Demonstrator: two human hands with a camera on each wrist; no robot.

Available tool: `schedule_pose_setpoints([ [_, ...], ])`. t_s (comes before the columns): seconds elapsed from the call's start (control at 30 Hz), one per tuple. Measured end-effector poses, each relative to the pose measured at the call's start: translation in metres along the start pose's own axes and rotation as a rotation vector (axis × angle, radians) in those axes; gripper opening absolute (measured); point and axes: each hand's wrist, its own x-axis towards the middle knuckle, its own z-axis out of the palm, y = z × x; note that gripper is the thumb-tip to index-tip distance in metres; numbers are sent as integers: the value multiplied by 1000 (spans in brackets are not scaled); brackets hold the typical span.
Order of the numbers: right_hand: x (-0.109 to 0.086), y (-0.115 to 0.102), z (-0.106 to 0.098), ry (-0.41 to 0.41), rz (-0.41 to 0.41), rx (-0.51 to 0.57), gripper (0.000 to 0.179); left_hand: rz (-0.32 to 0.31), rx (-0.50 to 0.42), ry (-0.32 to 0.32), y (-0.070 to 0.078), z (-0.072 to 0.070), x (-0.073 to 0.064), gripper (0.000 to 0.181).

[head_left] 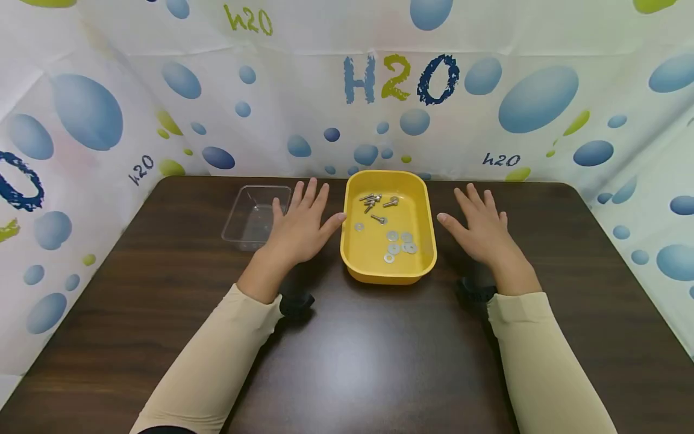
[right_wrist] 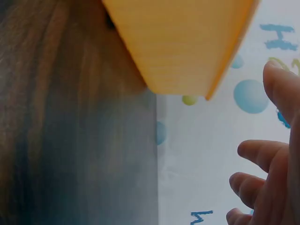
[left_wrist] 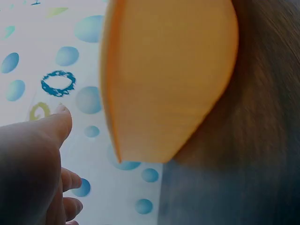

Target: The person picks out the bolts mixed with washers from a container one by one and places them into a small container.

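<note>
A yellow plastic tray [head_left: 371, 262] stands between the two hands. Inside it, several small bolts [head_left: 391, 202] lie toward the far end and several flat washers [head_left: 393, 236] nearer the front. My left hand [head_left: 298, 229] is spread on the tray's left side, its thumb tip right at the rim in the head view. To the right of the tray is my right hand [head_left: 482, 229], fingers extended and a small gap between thumb and rim. Both hands hold nothing. In each wrist view the tray's outer wall [left_wrist: 164, 79] [right_wrist: 183, 47] fills the upper part.
A transparent plastic box [head_left: 255, 220] sits left of the left hand, which overlaps its right edge in the head view. The dark wooden table [head_left: 347, 361] ends at the back against a white curtain [head_left: 325, 120] printed with blue drops. Dark wrist devices [head_left: 296, 305] show below both hands.
</note>
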Motion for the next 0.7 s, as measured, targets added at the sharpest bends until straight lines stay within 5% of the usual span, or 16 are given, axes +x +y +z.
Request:
schedule_pose_setpoints([
  [0.27, 3, -13, -13, 8, -87, 34, 85, 52, -34, -33, 8, -9, -16, 85],
  [0.7, 23, -85, -34, -117, -146, 140, 74, 166, -236, -66, 24, -6, -55, 87],
])
